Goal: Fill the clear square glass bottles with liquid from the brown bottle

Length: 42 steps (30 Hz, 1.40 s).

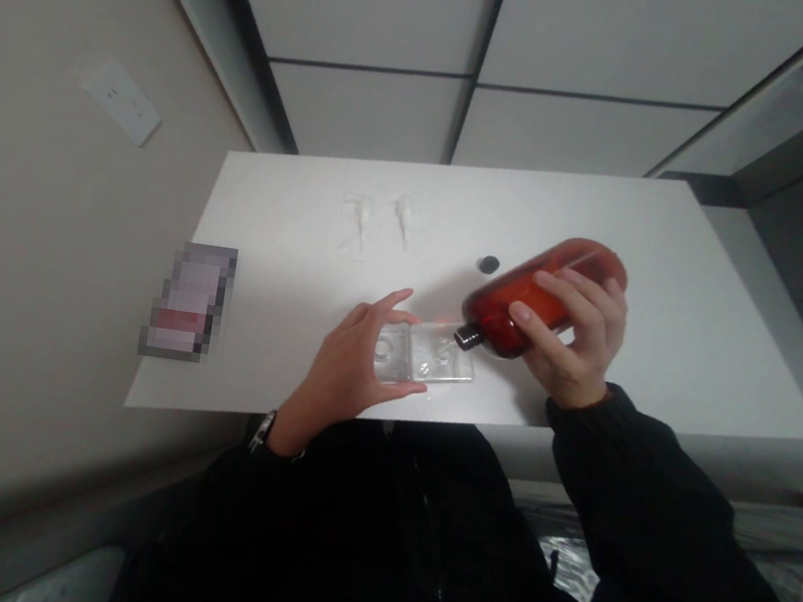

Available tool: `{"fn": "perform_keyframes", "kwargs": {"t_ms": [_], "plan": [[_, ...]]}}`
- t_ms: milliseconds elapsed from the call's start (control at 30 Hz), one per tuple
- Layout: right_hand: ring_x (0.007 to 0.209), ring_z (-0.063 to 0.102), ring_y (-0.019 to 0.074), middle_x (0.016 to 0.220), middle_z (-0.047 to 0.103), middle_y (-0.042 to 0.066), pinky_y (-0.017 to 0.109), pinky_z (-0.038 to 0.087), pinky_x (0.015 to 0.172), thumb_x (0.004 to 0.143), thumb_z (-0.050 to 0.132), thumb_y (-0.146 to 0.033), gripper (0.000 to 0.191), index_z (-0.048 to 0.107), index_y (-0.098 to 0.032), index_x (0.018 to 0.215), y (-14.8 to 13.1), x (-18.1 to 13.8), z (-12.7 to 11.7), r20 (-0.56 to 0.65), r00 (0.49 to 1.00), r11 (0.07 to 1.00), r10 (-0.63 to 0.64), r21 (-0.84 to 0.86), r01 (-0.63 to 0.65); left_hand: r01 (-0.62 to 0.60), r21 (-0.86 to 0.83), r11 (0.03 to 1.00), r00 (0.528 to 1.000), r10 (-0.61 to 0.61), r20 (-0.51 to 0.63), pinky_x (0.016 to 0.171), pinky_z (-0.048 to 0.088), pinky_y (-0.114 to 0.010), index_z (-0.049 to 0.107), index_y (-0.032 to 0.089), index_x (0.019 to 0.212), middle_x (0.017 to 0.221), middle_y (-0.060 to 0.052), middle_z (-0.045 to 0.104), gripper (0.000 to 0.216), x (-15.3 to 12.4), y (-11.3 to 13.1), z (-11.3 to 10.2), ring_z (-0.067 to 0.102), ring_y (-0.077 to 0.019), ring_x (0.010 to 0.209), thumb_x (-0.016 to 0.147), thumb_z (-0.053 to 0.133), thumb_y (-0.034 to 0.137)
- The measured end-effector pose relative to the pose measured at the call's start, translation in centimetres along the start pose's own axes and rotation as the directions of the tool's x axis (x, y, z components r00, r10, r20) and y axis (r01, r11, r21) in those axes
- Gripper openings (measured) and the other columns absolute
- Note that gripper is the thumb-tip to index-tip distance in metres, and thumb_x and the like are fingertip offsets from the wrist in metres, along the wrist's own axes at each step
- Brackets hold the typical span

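A large red-brown bottle (521,303) lies tilted in my right hand (579,341), its fingers wrapped round the body. The bottle's uncapped dark threaded neck points down and left, over the right part of a clear plastic case (451,373). My left hand (352,359) holds the case by its left part, thumb along the near edge and fingers along the far edge. Round moulded shapes show inside the case. Whether liquid is leaving the neck is too blurred to tell.
On the white table (272,313) a small black cap (488,264) lies beyond the bottle. Two small white pieces, one on the left (362,221) and one on the right (403,217), lie farther back. A pixelated item (190,301) is at the left edge.
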State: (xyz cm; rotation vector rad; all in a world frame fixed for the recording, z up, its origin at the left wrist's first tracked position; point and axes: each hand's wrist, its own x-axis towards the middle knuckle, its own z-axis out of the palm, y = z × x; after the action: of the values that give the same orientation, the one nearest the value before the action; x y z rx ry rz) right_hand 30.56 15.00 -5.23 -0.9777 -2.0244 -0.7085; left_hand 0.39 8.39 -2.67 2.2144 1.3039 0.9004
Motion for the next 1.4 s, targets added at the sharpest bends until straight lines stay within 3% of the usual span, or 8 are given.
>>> {"fn": "perform_keyframes", "kwargs": {"t_ms": [267,433,600,767,933,1233,1400], "plan": [[0.119,0.068,0.0293,0.120,0.077,0.003,0.054,0.054,0.108,0.091,0.073,-0.021,0.040,0.070,-0.038,0.128,0.2,0.2,0.0,0.005,1.000,1.000,0.008,0.016,-0.008,-0.001,-0.006,1.000,1.000,0.001,-0.005,0.105,0.058,-0.050,0.033,0.026,0.157,0.137,-0.011,0.072,0.111,-0.1,-0.1,0.0,0.066,-0.0334,0.128,0.069,0.101,0.032],[0.120,0.068,0.0267,0.128,0.075,0.001,0.050,0.055,0.107,0.089,0.077,-0.014,0.051,0.067,-0.041,0.131,0.2,0.8,-0.2,-0.101,0.989,0.994,-0.108,0.021,0.111,-0.010,-0.006,1.000,1.000,0.010,-0.001,0.106,0.057,-0.051,0.033,0.028,0.158,0.138,-0.010,0.071,0.111,-0.1,-0.2,0.0,0.066,-0.0335,0.128,0.070,0.100,0.032],[0.119,0.069,0.0259,0.126,0.075,0.001,0.049,0.056,0.106,0.092,0.076,-0.017,0.045,0.066,-0.039,0.130,0.6,1.0,-0.2,-0.062,0.993,0.995,-0.097,-0.017,0.096,0.000,-0.011,1.000,1.000,0.000,-0.004,0.106,0.057,-0.051,0.031,0.027,0.158,0.135,-0.010,0.073,0.113,-0.1,-0.2,0.0,0.066,-0.0340,0.129,0.070,0.101,0.032],[0.120,0.069,0.0266,0.132,0.072,0.001,0.049,0.057,0.104,0.088,0.079,-0.014,0.057,0.062,-0.041,0.135,0.8,1.2,0.0,-0.137,0.981,0.989,-0.138,0.036,0.144,-0.008,-0.005,1.000,1.000,0.008,0.006,0.108,0.056,-0.051,0.032,0.027,0.157,0.138,-0.011,0.071,0.110,0.0,-0.2,-0.1,0.065,-0.0341,0.130,0.071,0.100,0.032],[0.125,0.067,0.0279,0.134,0.072,0.000,0.051,0.054,0.108,0.090,0.078,-0.016,0.056,0.062,-0.042,0.137,0.9,0.8,0.2,-0.104,0.990,0.995,-0.099,-0.002,0.100,0.005,0.005,1.000,1.000,-0.005,0.014,0.106,0.057,-0.051,0.034,0.027,0.156,0.138,-0.011,0.071,0.108,0.0,-0.1,-0.2,0.065,-0.0345,0.130,0.071,0.100,0.032],[0.125,0.068,0.0262,0.133,0.072,0.000,0.053,0.049,0.116,0.090,0.081,-0.015,0.056,0.062,-0.041,0.136,1.4,0.9,-0.1,-0.097,0.985,0.989,-0.145,-0.040,0.142,0.004,0.012,1.000,1.000,-0.004,0.006,0.104,0.058,-0.050,0.034,0.027,0.156,0.137,-0.011,0.072,0.110,-0.1,-0.3,-0.1,0.067,-0.0335,0.128,0.069,0.101,0.032],[0.125,0.069,0.0276,0.127,0.075,0.002,0.058,0.045,0.120,0.094,0.076,-0.015,0.046,0.066,-0.041,0.132,2.0,0.3,0.1,0.090,0.996,0.998,-0.006,0.068,0.000,0.003,0.008,1.000,1.000,-0.003,0.003,0.104,0.058,-0.050,0.033,0.026,0.157,0.137,-0.011,0.072,0.111,-0.2,-0.4,0.0,0.066,-0.0341,0.128,0.069,0.101,0.033]]}}
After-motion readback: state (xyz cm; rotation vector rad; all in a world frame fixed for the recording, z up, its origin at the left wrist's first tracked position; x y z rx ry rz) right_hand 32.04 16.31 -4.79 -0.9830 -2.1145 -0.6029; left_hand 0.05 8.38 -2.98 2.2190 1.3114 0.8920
